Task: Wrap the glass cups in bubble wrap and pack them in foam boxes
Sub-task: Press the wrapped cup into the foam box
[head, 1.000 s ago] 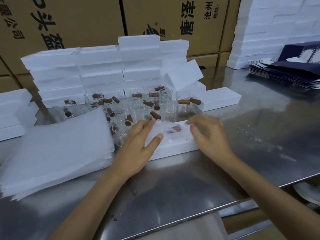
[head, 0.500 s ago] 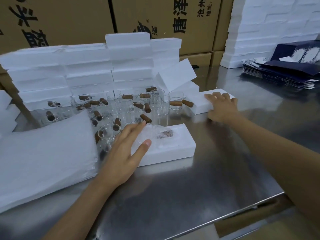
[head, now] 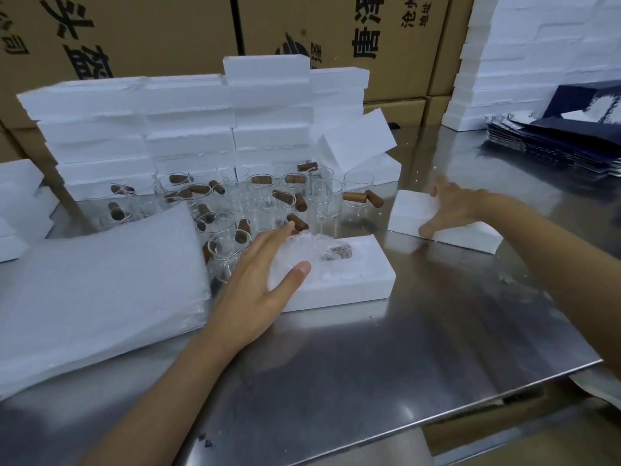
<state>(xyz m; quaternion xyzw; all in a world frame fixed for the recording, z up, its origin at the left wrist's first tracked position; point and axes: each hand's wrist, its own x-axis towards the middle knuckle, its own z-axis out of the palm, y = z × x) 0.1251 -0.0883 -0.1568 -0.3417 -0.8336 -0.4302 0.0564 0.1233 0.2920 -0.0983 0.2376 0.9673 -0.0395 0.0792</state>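
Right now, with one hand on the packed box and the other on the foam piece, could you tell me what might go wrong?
1. The left hand rests flat on the wrapped cup in the open foam box; hard pressure might crack the glass.
2. The right hand grips the foam piece close to the bare glass cups; swinging it across could topple one.
3. The wrap bulges above the cavity, so a lid may not seat.

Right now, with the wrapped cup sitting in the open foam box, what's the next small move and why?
Probably lift the foam lid and bring it over the open foam box. The right hand already grips that lid on the steel table, the left hand rests flat on the bubble-wrapped cup seated inside, and the box has no cover yet.
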